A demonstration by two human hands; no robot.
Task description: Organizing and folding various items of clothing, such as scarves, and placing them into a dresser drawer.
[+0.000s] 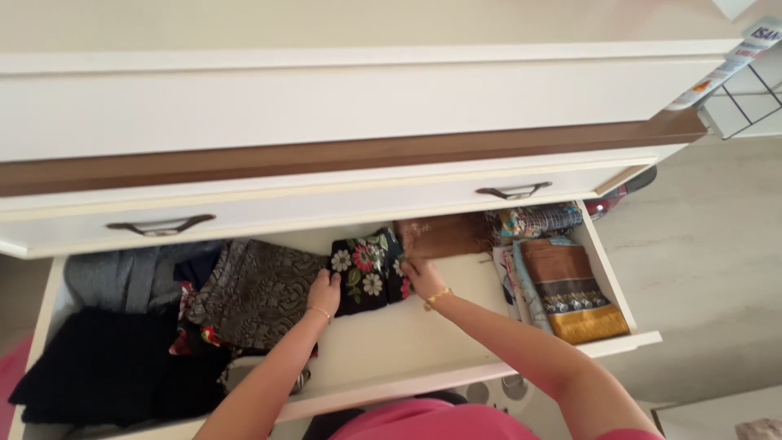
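A folded black scarf with white and pink flowers point(368, 269) lies at the back middle of an open white drawer point(383, 350). My left hand point(323, 291) rests on its left edge, fingers curled onto the cloth. On the scarf's right edge sits my right hand point(423, 279), fingers pressing the fabric. Both wrists wear thin gold bangles. A grey patterned cloth point(257, 293) lies just left of my left hand. Behind my right hand is a brown folded cloth point(444, 236).
Dark and grey garments point(114, 358) fill the drawer's left side. Folded brown, gold and teal scarves point(570, 289) are stacked at the right end. Above, a shut drawer with metal handles point(513, 192) overhangs. Pale floor point(700, 269) lies to the right.
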